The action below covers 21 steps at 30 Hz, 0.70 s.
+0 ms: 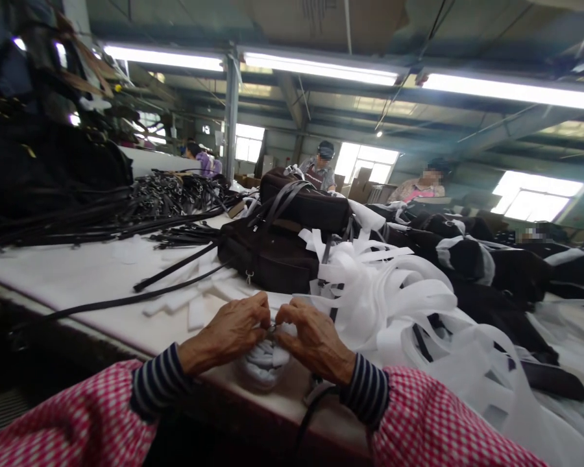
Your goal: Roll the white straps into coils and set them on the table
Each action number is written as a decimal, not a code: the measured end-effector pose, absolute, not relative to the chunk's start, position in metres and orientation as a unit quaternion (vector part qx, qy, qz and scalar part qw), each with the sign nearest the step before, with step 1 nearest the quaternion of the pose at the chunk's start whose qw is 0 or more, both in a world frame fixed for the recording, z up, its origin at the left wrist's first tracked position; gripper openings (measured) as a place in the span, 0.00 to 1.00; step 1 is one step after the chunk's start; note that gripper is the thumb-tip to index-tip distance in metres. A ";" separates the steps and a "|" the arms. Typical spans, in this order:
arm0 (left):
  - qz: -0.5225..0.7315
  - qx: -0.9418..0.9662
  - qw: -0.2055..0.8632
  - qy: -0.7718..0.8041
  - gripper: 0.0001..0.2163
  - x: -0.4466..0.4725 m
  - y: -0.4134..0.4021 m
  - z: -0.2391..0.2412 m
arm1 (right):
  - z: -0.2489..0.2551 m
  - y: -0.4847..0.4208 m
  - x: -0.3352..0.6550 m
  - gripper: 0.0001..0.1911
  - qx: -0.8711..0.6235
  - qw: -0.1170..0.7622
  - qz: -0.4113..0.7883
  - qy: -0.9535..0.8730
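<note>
White desk [97, 269] stretches below my left grip [236, 324] and right grip [316, 334]. Translucent strips [403, 285] heap to their right; a black handbag [282, 263] lies just beyond them. Under both sits a pale bundle [260, 363]; at its top, each is pinched on a small metallic piece [272, 327], too tiny to identify.

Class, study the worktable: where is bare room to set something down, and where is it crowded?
Bare: the white tabletop at left, between the strap pile behind and the long black strap in front. Crowded: around the left hand, right hand and pale bundle beneath them, with white strips rightward and black bags beyond.
</note>
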<state>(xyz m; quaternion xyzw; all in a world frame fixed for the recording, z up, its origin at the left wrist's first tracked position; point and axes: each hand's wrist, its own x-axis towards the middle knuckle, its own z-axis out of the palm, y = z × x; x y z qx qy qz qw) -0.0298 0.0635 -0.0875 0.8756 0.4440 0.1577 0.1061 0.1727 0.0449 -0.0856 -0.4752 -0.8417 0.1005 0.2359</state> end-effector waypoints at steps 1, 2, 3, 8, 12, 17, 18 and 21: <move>0.163 0.875 0.112 0.443 0.05 -0.031 0.064 -0.088 | -0.087 0.044 0.173 0.06 -0.467 0.234 0.101 -0.847; 0.166 0.874 0.116 0.442 0.05 -0.031 0.065 -0.088 | -0.089 0.044 0.173 0.05 -0.464 0.236 0.103 -0.848; 0.167 0.873 0.119 0.443 0.05 -0.031 0.065 -0.088 | -0.093 0.045 0.174 0.05 -0.462 0.241 0.106 -0.847; 0.154 0.878 0.116 0.439 0.06 -0.030 0.063 -0.084 | -0.110 0.048 0.178 0.02 -0.500 0.279 0.135 -0.809; 0.128 0.889 0.092 0.429 0.06 -0.028 0.058 -0.078 | -0.103 0.045 0.174 0.09 -0.496 0.296 0.170 -0.798; 0.105 0.899 0.068 0.420 0.07 -0.019 0.057 -0.075 | -0.080 0.041 0.161 0.07 -0.479 0.248 0.092 -0.837; 0.103 0.901 0.066 0.416 0.07 -0.018 0.058 -0.075 | -0.077 0.042 0.160 0.08 -0.477 0.229 0.114 -0.841; 0.099 0.908 0.059 0.402 0.07 -0.017 0.061 -0.076 | -0.076 0.045 0.160 0.09 -0.481 0.194 0.173 -0.837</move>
